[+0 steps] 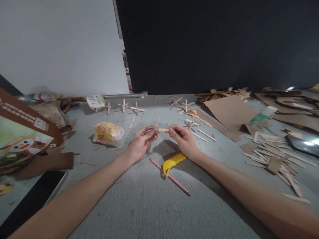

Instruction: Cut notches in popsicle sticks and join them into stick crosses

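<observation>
The left hand (142, 142) and the right hand (183, 139) are held close together above the middle of a grey table (149, 205), with only a small gap left between the fingertips. A short stick (163, 129) is pinched at one end by the thumb and fingers of the right hand and is pointed level towards the left hand. A second stick (157, 125) is gripped in the closed fingertips of the left hand and is tilted upward. The two sticks meet in the gap between the hands, though it cannot be told whether they touch. Just below the right wrist, a yellow tool (173, 162) is laid on the table across a pink pencil (174, 180). To the left of the left hand a plastic bag (108, 134) is seen, and finished stick crosses (130, 107) are set out beyond it near the wall. Well to the right, a pile of loose sticks (272, 152) is spread, with a cardboard sheet (230, 111) and a glue bottle (263, 116) behind it.
</observation>
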Tool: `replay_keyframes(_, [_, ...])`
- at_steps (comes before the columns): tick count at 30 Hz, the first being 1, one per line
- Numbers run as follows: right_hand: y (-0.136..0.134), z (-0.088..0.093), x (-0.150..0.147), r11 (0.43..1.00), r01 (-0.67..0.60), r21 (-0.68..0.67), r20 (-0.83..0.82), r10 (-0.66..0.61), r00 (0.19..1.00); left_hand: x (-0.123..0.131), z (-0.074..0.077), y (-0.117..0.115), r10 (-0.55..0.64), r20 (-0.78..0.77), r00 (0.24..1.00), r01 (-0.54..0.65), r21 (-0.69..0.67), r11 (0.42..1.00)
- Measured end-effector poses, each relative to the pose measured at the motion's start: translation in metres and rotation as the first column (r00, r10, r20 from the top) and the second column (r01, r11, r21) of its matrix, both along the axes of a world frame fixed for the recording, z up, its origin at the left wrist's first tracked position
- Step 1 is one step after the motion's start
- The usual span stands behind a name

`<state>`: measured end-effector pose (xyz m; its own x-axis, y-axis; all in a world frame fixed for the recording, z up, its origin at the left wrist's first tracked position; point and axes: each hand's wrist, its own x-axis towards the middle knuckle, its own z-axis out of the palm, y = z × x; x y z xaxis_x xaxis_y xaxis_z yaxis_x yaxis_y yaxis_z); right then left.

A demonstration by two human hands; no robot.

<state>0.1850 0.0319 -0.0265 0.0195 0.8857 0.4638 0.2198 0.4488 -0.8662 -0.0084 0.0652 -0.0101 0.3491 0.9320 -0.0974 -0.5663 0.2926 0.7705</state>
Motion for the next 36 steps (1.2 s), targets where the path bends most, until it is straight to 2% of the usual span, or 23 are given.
replay_keyframes(8, [-0.0016,0.0031,-0.0016,1.000,0.005,-0.004,-0.068,-0.005,0.998,-0.0006,0.0001,0.0007,-0.026,-0.007,1.000,0.026,-0.015,1.000])
replay_keyframes(13, [-0.0017,0.0033,-0.0022,1.000,-0.002,-0.016,-0.046,0.002,0.999,-0.0017,-0.0039,0.0020,-0.021,-0.029,0.999,0.021,0.015,1.000])
replay_keyframes(19, [0.0000,-0.0006,-0.0029,0.999,-0.004,-0.034,-0.018,0.003,1.000,-0.0041,-0.0059,-0.0015,-0.166,-0.093,0.982,0.179,0.153,0.972])
replay_keyframes(24, [-0.0010,-0.0036,-0.0037,0.999,-0.005,-0.032,-0.033,0.004,0.999,-0.0033,-0.0061,-0.0033,-0.208,-0.138,0.968,0.234,0.210,0.949])
replay_keyframes(36, [-0.0054,0.0013,-0.0053,0.997,0.002,-0.075,-0.027,-0.004,1.000,-0.0025,-0.0050,-0.0077,-0.214,-0.147,0.966,0.240,0.197,0.950])
